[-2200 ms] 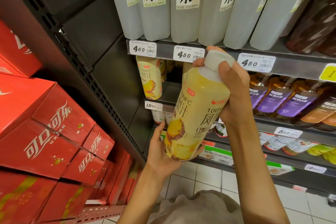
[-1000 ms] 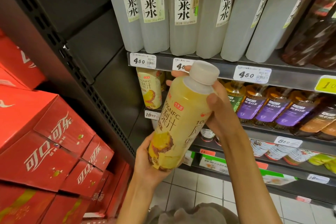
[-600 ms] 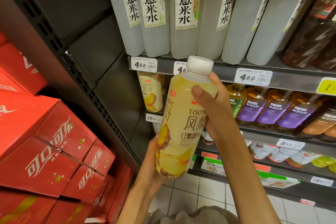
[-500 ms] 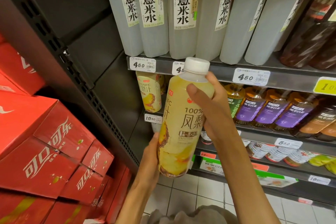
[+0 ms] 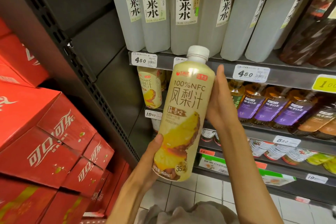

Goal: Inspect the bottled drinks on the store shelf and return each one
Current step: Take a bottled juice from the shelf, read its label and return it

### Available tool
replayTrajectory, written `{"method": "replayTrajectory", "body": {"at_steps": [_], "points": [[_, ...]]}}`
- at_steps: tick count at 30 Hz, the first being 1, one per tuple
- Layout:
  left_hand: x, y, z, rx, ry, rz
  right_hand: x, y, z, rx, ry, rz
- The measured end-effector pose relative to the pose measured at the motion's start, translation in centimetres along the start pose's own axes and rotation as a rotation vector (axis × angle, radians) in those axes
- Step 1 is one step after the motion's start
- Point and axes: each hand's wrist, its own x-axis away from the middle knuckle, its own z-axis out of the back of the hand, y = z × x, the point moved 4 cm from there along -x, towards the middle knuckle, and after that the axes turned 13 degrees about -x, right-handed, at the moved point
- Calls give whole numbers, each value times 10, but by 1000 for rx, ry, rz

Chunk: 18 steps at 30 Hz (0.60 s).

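A tall yellow pineapple juice bottle (image 5: 183,114) with a white cap stands nearly upright in front of the shelf, its label facing me. My left hand (image 5: 151,156) grips its lower part from the left and behind. My right hand (image 5: 217,100) holds the upper right side, thumb up along the bottle and fingers hidden behind it. Another bottle of the same juice (image 5: 150,87) stands on the second shelf (image 5: 291,78), at its left end behind the held one.
Pale grey bottled drinks (image 5: 185,12) line the top shelf. Amber tea bottles with purple labels (image 5: 263,107) fill the second shelf on the right. Small cups (image 5: 272,151) sit on a lower shelf. Red cola cartons (image 5: 51,132) are stacked at left.
The bottle has turned about its axis, so its full front label now faces me, and it stands straighter. My right thumb has come off the front onto the side.
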Motion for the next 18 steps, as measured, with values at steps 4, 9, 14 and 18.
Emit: {"method": "replayTrajectory", "body": {"at_steps": [4, 9, 14, 18], "points": [[1, -1, -17, 129, -81, 62, 4, 22, -6, -98, -69, -126], [3, 1, -8, -111, -27, 108, 7, 24, 9, -59, 23, -70], [3, 10, -14, -250, 51, 104, 10, 15, 10, 32, 25, 9], [4, 14, -20, -256, 53, 54, 13, 9, 6, 90, -9, 44]]}}
